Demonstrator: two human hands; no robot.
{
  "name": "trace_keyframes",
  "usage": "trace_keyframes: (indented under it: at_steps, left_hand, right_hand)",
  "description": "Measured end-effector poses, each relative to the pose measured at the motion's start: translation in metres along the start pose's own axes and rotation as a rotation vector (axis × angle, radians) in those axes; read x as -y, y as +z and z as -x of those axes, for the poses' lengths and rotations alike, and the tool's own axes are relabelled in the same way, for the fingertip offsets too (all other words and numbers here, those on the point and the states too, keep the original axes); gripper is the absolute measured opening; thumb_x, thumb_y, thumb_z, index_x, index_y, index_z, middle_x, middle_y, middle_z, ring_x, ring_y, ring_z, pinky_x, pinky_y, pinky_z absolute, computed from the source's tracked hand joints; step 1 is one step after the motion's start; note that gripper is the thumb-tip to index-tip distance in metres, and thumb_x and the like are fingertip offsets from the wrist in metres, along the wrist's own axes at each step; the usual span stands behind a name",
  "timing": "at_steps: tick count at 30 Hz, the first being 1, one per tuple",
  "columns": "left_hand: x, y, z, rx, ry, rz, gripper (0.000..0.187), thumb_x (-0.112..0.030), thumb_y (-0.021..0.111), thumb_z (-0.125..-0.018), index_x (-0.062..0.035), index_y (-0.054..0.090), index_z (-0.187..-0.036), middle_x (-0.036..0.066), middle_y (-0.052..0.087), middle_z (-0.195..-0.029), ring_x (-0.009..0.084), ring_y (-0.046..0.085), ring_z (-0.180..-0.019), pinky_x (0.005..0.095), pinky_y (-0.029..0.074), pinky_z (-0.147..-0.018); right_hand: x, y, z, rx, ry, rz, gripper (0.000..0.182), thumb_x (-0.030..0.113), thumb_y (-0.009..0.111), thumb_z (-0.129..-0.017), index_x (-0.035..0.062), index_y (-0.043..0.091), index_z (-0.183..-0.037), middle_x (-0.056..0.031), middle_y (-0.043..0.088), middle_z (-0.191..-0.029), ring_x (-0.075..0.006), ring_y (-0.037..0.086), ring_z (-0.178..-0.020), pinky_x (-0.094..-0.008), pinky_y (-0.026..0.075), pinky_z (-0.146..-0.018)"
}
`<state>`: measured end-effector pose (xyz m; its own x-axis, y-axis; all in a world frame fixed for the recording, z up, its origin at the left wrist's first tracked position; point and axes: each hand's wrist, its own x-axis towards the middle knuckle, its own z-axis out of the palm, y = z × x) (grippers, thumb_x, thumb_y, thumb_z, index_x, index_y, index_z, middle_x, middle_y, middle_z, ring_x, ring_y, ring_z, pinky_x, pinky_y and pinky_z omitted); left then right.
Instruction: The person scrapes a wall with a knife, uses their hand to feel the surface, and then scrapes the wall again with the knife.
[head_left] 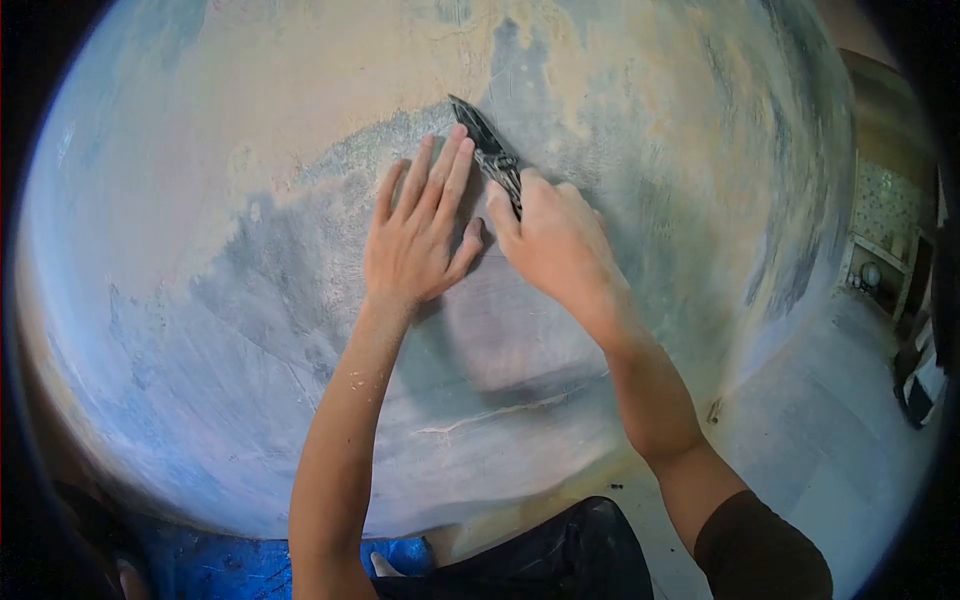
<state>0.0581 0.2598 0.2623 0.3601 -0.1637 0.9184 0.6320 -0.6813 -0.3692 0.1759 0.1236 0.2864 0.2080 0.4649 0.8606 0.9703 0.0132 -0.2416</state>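
Observation:
A large, rounded surface (600,90) with patchy grey, cream and bluish paint fills most of the view. My right hand (560,240) is wrapped round the dark handle of a knife (480,130). Its black blade points up and left, lying close along the paint with the tip near the edge of a rough grey patch (375,140). Just left of the blade, my left hand (415,230) rests flat against the surface, fingers stretched out and fingertips beside the blade. Pale flakes stick to the left forearm. Lower down, a light crack-like line (500,412) runs across the paint.
Blue sheeting (235,572) covers the floor at the lower left. My dark-clothed knee (590,545) is at the bottom middle. Pale flooring (830,420) stretches to the right, with a small dark object (714,410) by the surface's base. A light-framed shelf (880,255) stands farther back.

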Motion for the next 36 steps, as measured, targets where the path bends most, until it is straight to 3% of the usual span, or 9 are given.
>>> trace_keyframes:
  at_steps: [10, 24, 36]
  left_hand:
    - [0.000, -0.001, 0.001, 0.012, -0.011, -0.009, 0.081, -0.040, 0.057, -0.090, -0.0185, 0.028, -0.162, -0.003, 0.031, -0.167, 0.0236, 0.030, -0.152, 0.0447, 0.022, -0.125]
    - [-0.002, -0.001, 0.004, 0.003, -0.027, -0.025, 0.079, -0.039, 0.056, -0.091, -0.0188, 0.029, -0.162, -0.003, 0.030, -0.167, 0.0235, 0.030, -0.152, 0.0441, 0.022, -0.125]
    - [0.002, 0.000, 0.003, -0.018, -0.017, -0.025, 0.080, -0.038, 0.057, -0.090, -0.0191, 0.028, -0.162, -0.002, 0.032, -0.167, 0.0239, 0.031, -0.152, 0.0440, 0.022, -0.125]
  right_hand:
    - [0.008, -0.010, 0.007, 0.017, -0.005, 0.100, 0.045, 0.036, 0.049, -0.104, -0.0053, 0.066, -0.094, -0.0287, 0.071, -0.084, -0.0445, 0.073, -0.085, -0.0529, 0.057, -0.080]
    - [0.019, -0.031, 0.005, 0.200, 0.066, 0.111, 0.048, 0.033, 0.044, -0.105, -0.0068, 0.069, -0.097, -0.0265, 0.073, -0.092, -0.0431, 0.072, -0.090, -0.0508, 0.057, -0.085]
    - [0.017, -0.024, -0.001, 0.165, 0.036, 0.065, 0.050, 0.035, 0.044, -0.105, -0.0070, 0.069, -0.094, -0.0290, 0.072, -0.091, -0.0441, 0.072, -0.091, -0.0514, 0.057, -0.084]
